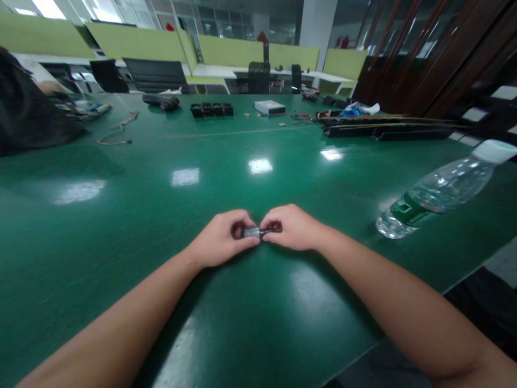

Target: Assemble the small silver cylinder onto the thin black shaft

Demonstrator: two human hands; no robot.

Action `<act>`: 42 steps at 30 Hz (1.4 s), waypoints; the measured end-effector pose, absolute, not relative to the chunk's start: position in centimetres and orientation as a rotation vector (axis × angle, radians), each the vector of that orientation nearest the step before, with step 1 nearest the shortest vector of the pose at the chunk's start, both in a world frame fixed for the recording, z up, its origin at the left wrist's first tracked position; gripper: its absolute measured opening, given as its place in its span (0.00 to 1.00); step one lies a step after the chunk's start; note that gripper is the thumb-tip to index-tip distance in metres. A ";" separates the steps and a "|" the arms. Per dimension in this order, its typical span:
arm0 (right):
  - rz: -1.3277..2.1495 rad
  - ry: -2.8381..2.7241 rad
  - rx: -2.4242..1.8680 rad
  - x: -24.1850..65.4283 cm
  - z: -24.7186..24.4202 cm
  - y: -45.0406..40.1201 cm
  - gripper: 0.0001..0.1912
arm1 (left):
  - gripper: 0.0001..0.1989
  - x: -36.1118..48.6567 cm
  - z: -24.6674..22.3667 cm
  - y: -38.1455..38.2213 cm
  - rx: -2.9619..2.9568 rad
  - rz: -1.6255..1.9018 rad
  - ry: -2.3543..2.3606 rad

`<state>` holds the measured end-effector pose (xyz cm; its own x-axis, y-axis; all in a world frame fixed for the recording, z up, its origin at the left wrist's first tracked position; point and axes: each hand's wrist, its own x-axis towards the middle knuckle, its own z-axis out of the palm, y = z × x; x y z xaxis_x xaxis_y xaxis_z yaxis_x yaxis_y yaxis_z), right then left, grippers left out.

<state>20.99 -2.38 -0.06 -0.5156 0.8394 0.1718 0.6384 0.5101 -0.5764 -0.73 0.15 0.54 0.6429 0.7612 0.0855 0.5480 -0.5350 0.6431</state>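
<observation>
My left hand is closed, with thumb and fingers pinching a small silver metal cylinder just above the green table. From the right, my right hand pinches a thin dark rod-like piece in line with the cylinder. The two pieces meet between my fingertips. Whether they are joined or only touching I cannot tell. Fingers hide the cylinder's left end and part of the dark piece.
A clear plastic bottle with a green label stands to my right. Across the green table lie a cord, black blocks, a white box and long dark strips. A dark bag sits at far left.
</observation>
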 end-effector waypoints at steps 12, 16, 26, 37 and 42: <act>0.587 -2.347 -1.218 21.3 0.0 -2.2 0.08 | 0.12 -0.6 0.7 0.1 2.265 0.481 1.026; 0.592 -2.355 -1.210 21.5 0.0 -2.2 0.08 | 0.12 -0.7 0.7 0.1 2.261 0.481 1.024; 0.639 -2.365 -1.231 22.2 0.4 -2.1 0.08 | 0.12 -0.8 0.6 0.2 2.258 0.481 0.999; 0.917 -2.334 -1.427 25.2 1.7 -1.6 0.09 | 0.12 -1.1 0.3 0.3 2.276 0.485 0.969; 0.938 -2.310 -1.459 25.7 1.8 -1.5 0.11 | 0.12 -1.2 0.3 0.3 2.283 0.480 0.966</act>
